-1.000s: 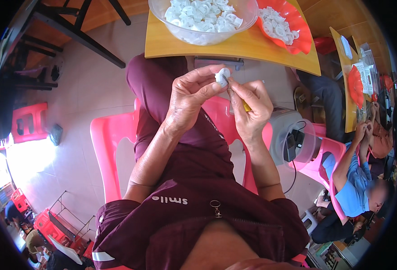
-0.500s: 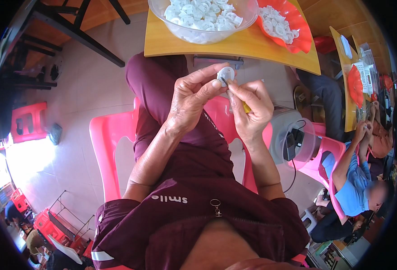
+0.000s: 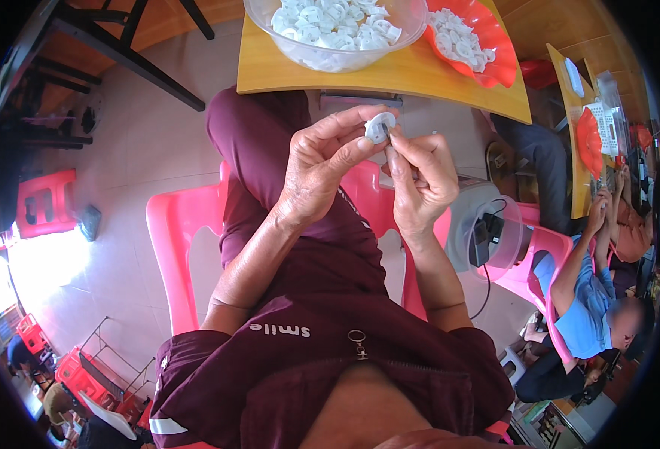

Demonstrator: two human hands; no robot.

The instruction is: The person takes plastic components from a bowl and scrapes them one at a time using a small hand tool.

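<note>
My left hand [image 3: 319, 157] pinches a small round white plastic part [image 3: 376, 130] by its edge, between thumb and fingers. My right hand [image 3: 426, 176] is closed around a thin tool with a dark tip [image 3: 385, 129], and the tip meets the face of the part. Most of the tool is hidden by my fingers. Both hands are held above my lap, just short of the table. Beyond them stands a clear plastic bowl [image 3: 322, 57] heaped with similar white parts. To its right, a red wavy-rimmed dish [image 3: 503, 66] holds smaller white pieces.
The bowl and dish sit on a yellow wooden table [image 3: 465, 96]. I sit among pink plastic chairs [image 3: 171, 224]. At right, a clear tub [image 3: 503, 247] holds a black power adapter [image 3: 482, 243] with a cable. Farther right, a person in blue [image 3: 588, 318] works at another table.
The white part has turned slightly in my left hand and shifted a little right. My right hand has rotated, and a yellow bit of the tool seen earlier is now hidden.
</note>
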